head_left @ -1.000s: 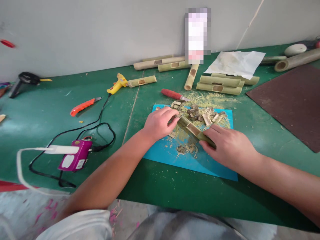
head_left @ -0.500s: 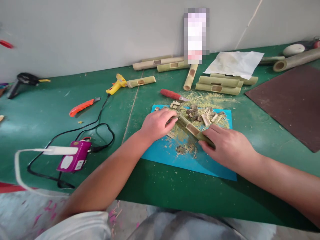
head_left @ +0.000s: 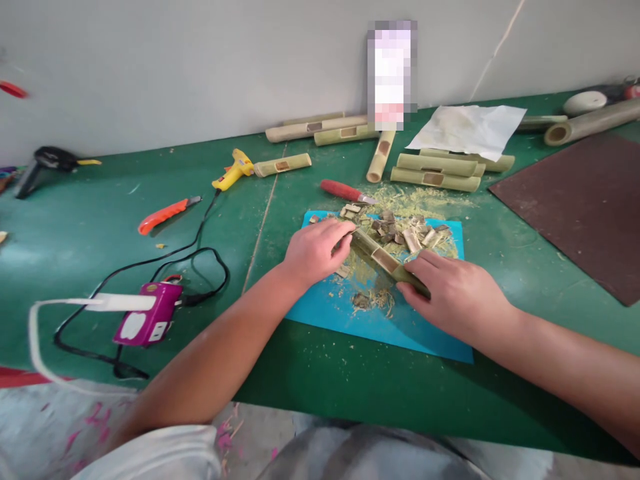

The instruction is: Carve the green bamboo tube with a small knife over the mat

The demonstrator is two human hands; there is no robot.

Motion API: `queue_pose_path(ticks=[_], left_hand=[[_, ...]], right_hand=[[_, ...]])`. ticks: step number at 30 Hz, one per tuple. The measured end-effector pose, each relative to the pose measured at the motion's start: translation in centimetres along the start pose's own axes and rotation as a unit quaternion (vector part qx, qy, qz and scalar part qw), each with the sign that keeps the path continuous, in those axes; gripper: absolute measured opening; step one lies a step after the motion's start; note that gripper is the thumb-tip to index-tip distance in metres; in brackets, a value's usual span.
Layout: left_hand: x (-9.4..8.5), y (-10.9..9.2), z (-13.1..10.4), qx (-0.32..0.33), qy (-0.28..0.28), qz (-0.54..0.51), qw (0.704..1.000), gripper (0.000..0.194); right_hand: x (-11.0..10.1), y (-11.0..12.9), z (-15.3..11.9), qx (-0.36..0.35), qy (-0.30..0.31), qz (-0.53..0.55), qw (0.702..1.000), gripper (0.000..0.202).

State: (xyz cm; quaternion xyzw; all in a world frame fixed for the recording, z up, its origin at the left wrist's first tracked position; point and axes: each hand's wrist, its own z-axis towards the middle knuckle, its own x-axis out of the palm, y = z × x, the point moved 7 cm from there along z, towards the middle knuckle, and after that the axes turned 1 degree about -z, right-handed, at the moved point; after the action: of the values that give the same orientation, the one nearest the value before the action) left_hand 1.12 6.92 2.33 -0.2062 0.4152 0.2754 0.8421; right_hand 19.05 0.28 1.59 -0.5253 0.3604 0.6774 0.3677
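A green bamboo tube [head_left: 365, 244] with a rectangular slot cut in its upper side slants over the blue sheet [head_left: 320, 308]. At its upper left end my left hand [head_left: 320, 248] is closed, thumb and fingers pinching the tube; the fingertips partly hide that end. My right hand [head_left: 453, 288] wraps round the lower right end, thumb underneath. Bamboo chips [head_left: 411, 239] and pale dust lie on the sheet beyond the tube, with a small heap of shavings [head_left: 373, 301] nearer me. Just past the sheet lies a red-handled knife [head_left: 343, 190], its blade among the dust.
Slotted bamboo tubes [head_left: 435, 179] lie behind, some under white paper [head_left: 465, 130]. A phone [head_left: 393, 77] leans on the wall. To the left are a yellow glue gun [head_left: 233, 171], an orange utility knife [head_left: 167, 215] and a purple power strip [head_left: 150, 313] with cables. A brown board [head_left: 580, 207] lies right.
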Motion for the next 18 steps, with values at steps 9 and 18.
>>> queue_pose_path(ticks=[9, 18], left_hand=[[0.3, 0.5, -0.3, -0.023, 0.008, -0.065, 0.998, 0.018], [0.7, 1.5, -0.6, -0.069, 0.026, -0.122, 0.99, 0.018]], right_hand=[[0.3, -0.1, 0.1, 0.009, 0.023, 0.009, 1.0, 0.025], [0.1, -0.1, 0.1, 0.011, 0.021, 0.009, 1.0, 0.027]])
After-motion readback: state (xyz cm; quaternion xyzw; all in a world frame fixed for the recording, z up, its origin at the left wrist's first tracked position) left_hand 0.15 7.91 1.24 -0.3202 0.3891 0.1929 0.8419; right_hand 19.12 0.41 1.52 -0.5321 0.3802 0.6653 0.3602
